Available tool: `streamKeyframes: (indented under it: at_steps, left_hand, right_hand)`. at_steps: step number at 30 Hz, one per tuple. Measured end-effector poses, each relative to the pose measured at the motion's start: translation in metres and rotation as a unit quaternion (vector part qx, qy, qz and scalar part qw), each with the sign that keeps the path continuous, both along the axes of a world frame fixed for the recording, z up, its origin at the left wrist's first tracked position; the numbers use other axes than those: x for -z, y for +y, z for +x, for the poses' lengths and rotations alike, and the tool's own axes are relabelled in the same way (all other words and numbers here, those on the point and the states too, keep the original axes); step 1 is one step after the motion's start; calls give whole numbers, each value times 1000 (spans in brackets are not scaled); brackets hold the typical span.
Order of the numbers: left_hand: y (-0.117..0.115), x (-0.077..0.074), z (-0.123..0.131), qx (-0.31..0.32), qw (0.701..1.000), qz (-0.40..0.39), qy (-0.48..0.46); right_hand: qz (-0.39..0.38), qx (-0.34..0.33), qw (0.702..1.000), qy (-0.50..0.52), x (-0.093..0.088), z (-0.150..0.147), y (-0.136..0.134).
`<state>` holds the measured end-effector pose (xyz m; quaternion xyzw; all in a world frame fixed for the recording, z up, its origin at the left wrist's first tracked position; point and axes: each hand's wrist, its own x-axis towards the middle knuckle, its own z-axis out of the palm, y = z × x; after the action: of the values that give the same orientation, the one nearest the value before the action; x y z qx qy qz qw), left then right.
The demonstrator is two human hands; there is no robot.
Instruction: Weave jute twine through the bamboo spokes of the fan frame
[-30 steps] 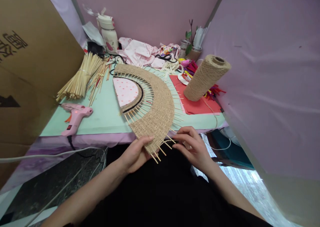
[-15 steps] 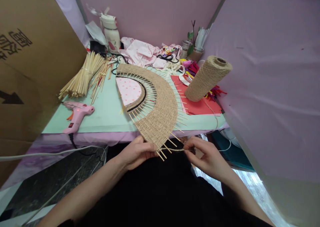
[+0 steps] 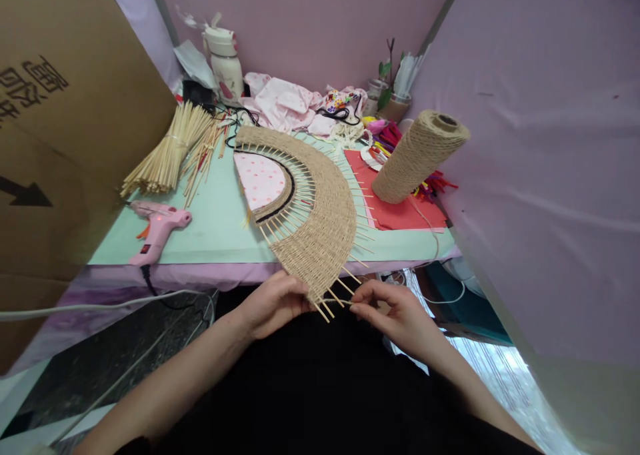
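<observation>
A half-ring woven fan (image 3: 325, 221) of tan twine on thin sticks reaches from the table over its front edge, with a pink dotted cloth panel (image 3: 265, 180) at its inner side. My left hand (image 3: 280, 303) pinches the fan's near corner, fingers closed round it. Between the bare stick ends a short strand of twine (image 3: 334, 301) runs from that corner to my right hand (image 3: 383, 308), whose thumb and fingers are pressed together on it. The large twine roll (image 3: 417, 158) leans on red sheets (image 3: 407, 218) at the right.
A pink glue gun (image 3: 159, 228) and a bundle of sticks (image 3: 173, 148) lie at the left, beside a cardboard box (image 3: 65, 141). Behind are a white bottle (image 3: 225, 68), pink cloth (image 3: 283, 101) and a potted plant (image 3: 393, 108). A white cable hangs at the front left.
My right hand has moved left, closer to the fan's corner, and the strand between my hands is shorter. My left hand keeps its hold on the corner.
</observation>
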<state>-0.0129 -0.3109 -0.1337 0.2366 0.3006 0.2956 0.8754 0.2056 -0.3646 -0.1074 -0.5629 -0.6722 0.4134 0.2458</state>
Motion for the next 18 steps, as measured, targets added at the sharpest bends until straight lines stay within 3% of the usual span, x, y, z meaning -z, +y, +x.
streamKeyframes:
  at_steps: [10, 18]
  left_hand:
    - [0, 4, 2, -11, 1000, -6, -7]
    - [0, 3, 4, -1, 1000, 8, -2]
  right_hand:
    - [-7, -46, 999, -24, -2, 3, -5]
    - [-22, -157, 987, 11, -9, -5, -4]
